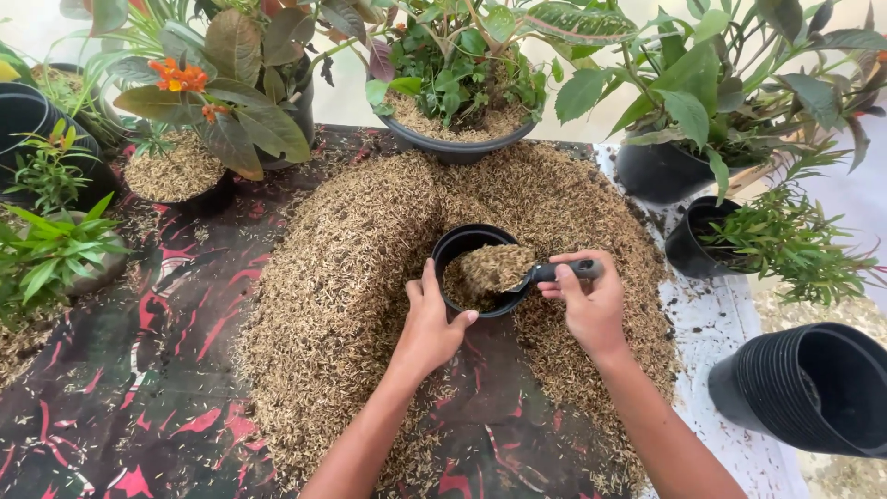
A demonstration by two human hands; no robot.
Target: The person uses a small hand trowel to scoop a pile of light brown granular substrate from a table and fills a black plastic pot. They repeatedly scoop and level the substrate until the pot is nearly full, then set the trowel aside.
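Small black pot (455, 248): sitting mid-heap in the husk pile (351, 277), left hand (427, 323) gripping its near rim, right hand (591, 300) closing around a scoop (517, 268) that is tipping husks inside. Patterned sheet (120, 388) is lying open to the left; planted pots (457, 139) are crowding the far edge, a stack of black pots (813, 388) lying well apart on the right.
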